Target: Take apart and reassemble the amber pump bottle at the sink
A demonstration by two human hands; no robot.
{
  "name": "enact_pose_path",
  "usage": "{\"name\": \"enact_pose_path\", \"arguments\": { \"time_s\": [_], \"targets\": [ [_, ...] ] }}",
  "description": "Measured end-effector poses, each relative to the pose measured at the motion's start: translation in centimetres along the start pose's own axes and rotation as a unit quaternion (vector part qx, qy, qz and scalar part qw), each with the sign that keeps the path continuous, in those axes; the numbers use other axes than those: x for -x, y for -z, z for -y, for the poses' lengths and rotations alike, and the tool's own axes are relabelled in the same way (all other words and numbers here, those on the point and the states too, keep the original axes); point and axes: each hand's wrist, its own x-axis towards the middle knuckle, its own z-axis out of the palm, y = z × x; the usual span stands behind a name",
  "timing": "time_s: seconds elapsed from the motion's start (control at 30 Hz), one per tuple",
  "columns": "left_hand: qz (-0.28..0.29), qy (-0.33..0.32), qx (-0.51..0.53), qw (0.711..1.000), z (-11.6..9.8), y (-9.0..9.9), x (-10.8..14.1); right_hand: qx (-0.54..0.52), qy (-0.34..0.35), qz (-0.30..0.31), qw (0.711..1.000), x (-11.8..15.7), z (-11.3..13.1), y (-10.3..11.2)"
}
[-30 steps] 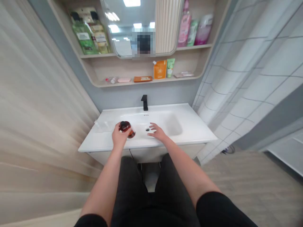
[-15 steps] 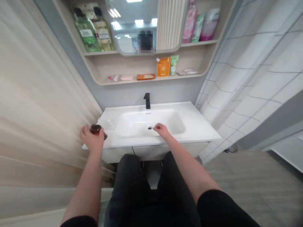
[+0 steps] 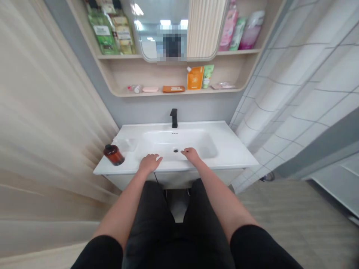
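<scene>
The left hand (image 3: 149, 163) is held half-open at the front rim of the white washbasin (image 3: 230, 149), fingers relaxed and nothing gripped; the right hand (image 3: 192, 155) is loosely curled, also empty, just beside the drain (image 3: 175, 150). An amber bottle (image 3: 114, 155) with a black cap (image 3: 107, 148) is seen on the basin's left deck, at mid-left of the frame, well apart from the left hand

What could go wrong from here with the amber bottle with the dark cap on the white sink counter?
The amber bottle sits near the front edge of the white sink counter, so it could be knocked off. The left hand, close beside it, could hit it with a sideways move.
</scene>
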Motion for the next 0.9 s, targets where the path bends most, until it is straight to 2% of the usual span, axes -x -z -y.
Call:
{"name": "enact_pose_path", "arguments": {
  "time_s": [0.33, 0.4, 0.47, 0.57, 0.63, 0.7, 0.8, 0.9],
  "targets": [
    [-0.002, 0.031, 0.016, 0.999, -0.1, 0.3, 0.1, 0.018, 0.009, -0.014, 1.000, 0.2, 0.2, 0.0],
    [0.001, 0.049, 0.021, 0.999, -0.2, 0.4, 0.0, 0.029, 0.005, -0.030, 0.999, 0.1, 0.8, -0.4],
    [0.005, 0.058, 0.023, 0.998, -0.3, 0.5, 0.0, 0.039, 0.017, -0.037, 0.998, -0.4, 2.3, -1.4],
    [0.001, 0.059, 0.022, 0.998, -0.4, 0.5, 0.0, 0.042, 0.101, 0.009, 0.994, -2.7, 6.5, -4.6],
    [-0.012, 0.059, 0.024, 0.998, -0.3, 0.3, 0.0, 0.033, 0.175, 0.053, 0.983, -5.0, 9.8, -7.8],
    [-0.024, 0.063, 0.028, 0.997, -0.3, 0.1, 0.0, 0.025, 0.217, 0.087, 0.972, -7.6, 12.8, -11.6],
    [-0.029, 0.072, 0.044, 0.996, 0.0, -0.1, -0.2, 0.016, 0.213, 0.133, 0.968, -10.9, 16.2, -17.2],
    [-0.021, 0.057, 0.074, 0.995, 0.3, -0.4, -0.3, 0.029, 0.181, 0.168, 0.969, -12.9, 18.4, -21.5]
  ]
}}
